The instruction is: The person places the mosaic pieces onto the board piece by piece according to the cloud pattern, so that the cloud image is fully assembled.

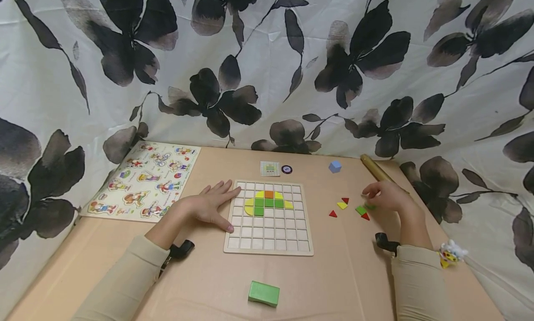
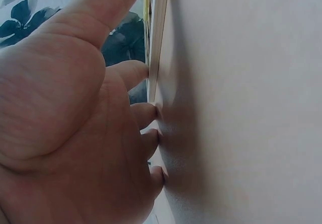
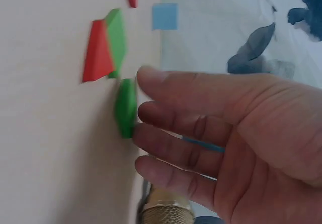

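Note:
A white gridded board [image 1: 267, 240] lies mid-table, with green squares [image 1: 258, 211], an orange square [image 1: 269, 194] and yellow pieces [image 1: 249, 207] set in its upper rows. My left hand [image 1: 206, 206] rests at its left edge, fingers spread, thumb and index finger touching the border. Over to the right, my right hand [image 1: 390, 199] hovers low with loosely bent fingers. Their tips are right at a green tile [image 3: 125, 108]. Beside it lie another green tile [image 1: 360, 210] and a red triangle [image 1: 365, 217]. A yellow tile [image 1: 342, 205] and two more red triangles [image 1: 333, 214] are nearer the board.
A sheet of cartoon figures [image 1: 146, 182] lies at the left. Behind the board are a small card [image 1: 270, 168], a round dark token [image 1: 286, 169] and a blue block [image 1: 335, 166]. A gold cylinder [image 1: 374, 168] lies behind my right hand; a green block [image 1: 263, 293] is in front.

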A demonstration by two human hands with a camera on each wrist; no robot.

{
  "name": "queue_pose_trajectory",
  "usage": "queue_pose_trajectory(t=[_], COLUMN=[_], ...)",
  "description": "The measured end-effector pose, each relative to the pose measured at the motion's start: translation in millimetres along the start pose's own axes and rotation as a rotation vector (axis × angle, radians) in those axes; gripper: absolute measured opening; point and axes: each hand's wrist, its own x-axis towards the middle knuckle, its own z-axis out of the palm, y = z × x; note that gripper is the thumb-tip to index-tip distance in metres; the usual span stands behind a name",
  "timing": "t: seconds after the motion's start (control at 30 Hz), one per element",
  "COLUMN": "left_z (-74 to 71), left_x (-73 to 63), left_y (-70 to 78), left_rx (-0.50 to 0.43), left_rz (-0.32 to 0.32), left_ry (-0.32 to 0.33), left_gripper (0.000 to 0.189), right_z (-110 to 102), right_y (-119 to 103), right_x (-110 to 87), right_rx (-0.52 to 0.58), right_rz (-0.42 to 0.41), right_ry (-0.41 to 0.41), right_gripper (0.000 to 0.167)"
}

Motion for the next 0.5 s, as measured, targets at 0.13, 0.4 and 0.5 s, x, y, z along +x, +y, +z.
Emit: queue_pose_trajectory(t=[0.13, 0.4, 0.5], left_z=[0.4, 1.6, 2.3], left_x=[1.5, 1.5, 2.6], left_y=[-0.4, -1.4, -2.7], left_rx=[0.001, 0.006, 0.001], left_rz=[0.002, 0.001, 0.001], left_ry=[0.000, 0.000, 0.002], left_gripper=[0.121, 0.122, 0.122], right_z=[3.3, 7.3, 7.7], right_y=[4.8, 6.7, 8.5], right_x=[-0.4, 0.7, 0.4], right_rx=[-0.009, 0.029, 0.045], right_rz=[0.002, 0.011, 0.014], right_ry=[-0.019, -0.027, -0.022], right_gripper=[0.023, 0.017, 0.017])
